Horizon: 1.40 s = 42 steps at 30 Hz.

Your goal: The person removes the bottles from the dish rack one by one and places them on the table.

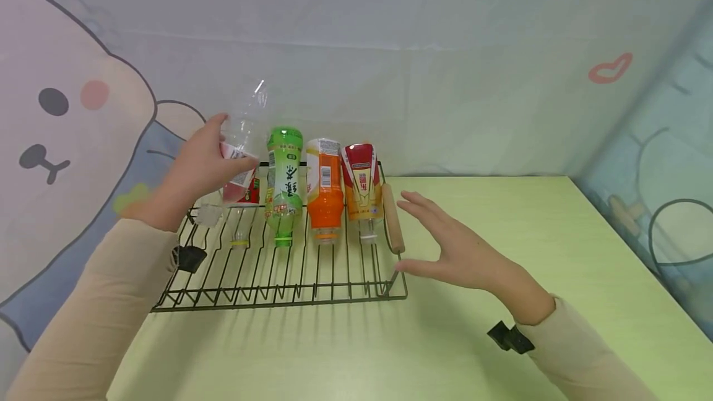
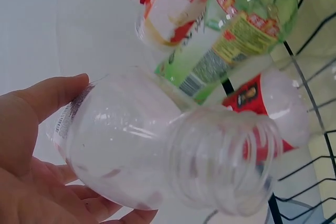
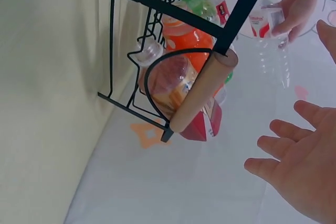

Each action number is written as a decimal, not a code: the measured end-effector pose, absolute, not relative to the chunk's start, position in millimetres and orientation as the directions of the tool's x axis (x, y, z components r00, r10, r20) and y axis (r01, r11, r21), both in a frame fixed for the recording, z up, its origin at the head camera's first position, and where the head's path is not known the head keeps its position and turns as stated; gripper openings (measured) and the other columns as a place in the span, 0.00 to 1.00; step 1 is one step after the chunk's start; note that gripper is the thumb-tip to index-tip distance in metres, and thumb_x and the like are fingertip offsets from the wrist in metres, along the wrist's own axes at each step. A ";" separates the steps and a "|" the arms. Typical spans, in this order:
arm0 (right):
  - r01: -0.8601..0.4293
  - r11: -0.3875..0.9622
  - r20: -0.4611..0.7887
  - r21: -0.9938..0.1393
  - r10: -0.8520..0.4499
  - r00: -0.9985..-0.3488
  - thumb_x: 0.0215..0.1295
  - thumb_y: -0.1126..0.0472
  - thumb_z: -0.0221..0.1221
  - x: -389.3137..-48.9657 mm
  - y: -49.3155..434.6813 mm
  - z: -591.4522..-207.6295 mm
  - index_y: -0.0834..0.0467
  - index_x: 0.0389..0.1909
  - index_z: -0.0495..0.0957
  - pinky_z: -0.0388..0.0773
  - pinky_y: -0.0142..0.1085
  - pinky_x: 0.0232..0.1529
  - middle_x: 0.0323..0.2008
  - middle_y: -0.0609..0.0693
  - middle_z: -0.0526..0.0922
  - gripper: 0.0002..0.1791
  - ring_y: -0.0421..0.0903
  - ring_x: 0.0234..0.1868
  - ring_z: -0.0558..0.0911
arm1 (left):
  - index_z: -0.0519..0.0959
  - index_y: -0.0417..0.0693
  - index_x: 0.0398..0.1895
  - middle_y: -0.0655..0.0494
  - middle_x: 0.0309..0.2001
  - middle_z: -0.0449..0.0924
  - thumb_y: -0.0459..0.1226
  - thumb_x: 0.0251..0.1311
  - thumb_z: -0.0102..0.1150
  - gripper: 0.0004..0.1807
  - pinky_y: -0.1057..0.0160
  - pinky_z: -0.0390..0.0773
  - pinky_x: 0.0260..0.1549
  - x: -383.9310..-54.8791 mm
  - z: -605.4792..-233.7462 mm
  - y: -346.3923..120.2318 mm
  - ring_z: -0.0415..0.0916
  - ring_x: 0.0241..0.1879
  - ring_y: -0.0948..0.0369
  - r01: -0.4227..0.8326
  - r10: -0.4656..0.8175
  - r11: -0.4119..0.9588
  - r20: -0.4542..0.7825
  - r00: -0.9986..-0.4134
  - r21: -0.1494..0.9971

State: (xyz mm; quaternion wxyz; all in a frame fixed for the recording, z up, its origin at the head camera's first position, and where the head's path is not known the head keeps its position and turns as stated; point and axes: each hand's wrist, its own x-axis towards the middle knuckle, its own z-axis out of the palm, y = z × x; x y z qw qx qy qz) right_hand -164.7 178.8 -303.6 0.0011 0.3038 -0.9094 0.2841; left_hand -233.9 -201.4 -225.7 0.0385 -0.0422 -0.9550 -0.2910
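Note:
My left hand [image 1: 206, 156] grips a clear plastic bottle [image 2: 126, 129] with a red and white label. The bottle is tilted neck-down above the left end of a black wire rack [image 1: 312, 304]. In the left wrist view its uncapped mouth faces the camera. Leaning in the rack, necks toward me, are a red-labelled clear bottle [image 1: 239, 226], a green tea bottle [image 1: 285, 184], an orange drink bottle [image 1: 325, 184] and a red-and-yellow-labelled bottle [image 1: 362, 181]. Off the rack's right side, my right hand [image 1: 457, 246] has its fingers spread, holding nothing, apart from the wooden handle [image 1: 392, 218].
The rack stands on a pale green table [image 1: 501, 221]. Behind it hangs a light cloth backdrop [image 1: 473, 79] with a cartoon bear and hearts. Black clips [image 1: 509, 336] sit at both wrists.

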 end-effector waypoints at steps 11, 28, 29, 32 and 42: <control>-0.616 0.647 0.218 -0.449 -0.589 -0.778 0.57 0.41 0.65 -168.2 184.9 -284.8 0.51 0.74 0.53 0.61 0.53 0.67 0.76 0.45 0.49 0.49 0.50 0.74 0.55 | 0.44 0.46 0.76 0.38 0.54 0.70 0.45 0.57 0.65 0.50 0.48 0.80 0.41 -219.7 -218.6 -166.8 0.74 0.43 0.46 0.209 0.207 0.822 0.063 -0.976 0.530; -0.717 0.620 0.342 -0.318 -0.630 -0.697 0.55 0.45 0.68 -174.8 183.2 -269.2 0.55 0.72 0.57 0.59 0.55 0.68 0.74 0.51 0.53 0.47 0.52 0.75 0.50 | 0.48 0.51 0.76 0.44 0.60 0.68 0.42 0.55 0.66 0.50 0.61 0.79 0.37 -209.8 -216.9 -133.1 0.74 0.41 0.52 0.285 0.402 0.757 -0.074 -0.913 0.588; -0.722 0.616 0.349 -0.315 -0.632 -0.691 0.55 0.46 0.68 -175.3 182.9 -268.7 0.56 0.72 0.58 0.59 0.56 0.68 0.74 0.52 0.53 0.47 0.52 0.75 0.50 | 0.48 0.52 0.76 0.44 0.59 0.68 0.42 0.55 0.66 0.49 0.61 0.79 0.38 -209.1 -217.5 -132.1 0.74 0.42 0.52 0.288 0.411 0.753 -0.081 -0.908 0.591; -0.731 0.609 0.363 -0.308 -0.635 -0.682 0.54 0.45 0.69 -175.7 181.2 -267.2 0.56 0.72 0.59 0.58 0.55 0.68 0.74 0.51 0.54 0.47 0.52 0.76 0.49 | 0.50 0.52 0.75 0.45 0.58 0.68 0.43 0.55 0.66 0.47 0.59 0.79 0.38 -206.7 -219.7 -128.9 0.74 0.42 0.52 0.297 0.430 0.751 -0.096 -0.898 0.590; -0.790 0.563 0.416 -0.243 -0.675 -0.610 0.53 0.45 0.70 -179.9 175.2 -262.9 0.55 0.70 0.62 0.59 0.56 0.68 0.73 0.53 0.56 0.46 0.54 0.75 0.49 | 0.54 0.56 0.74 0.50 0.55 0.71 0.43 0.53 0.67 0.46 0.61 0.81 0.34 -203.1 -225.5 -111.9 0.76 0.39 0.54 0.304 0.460 0.747 -0.129 -0.879 0.591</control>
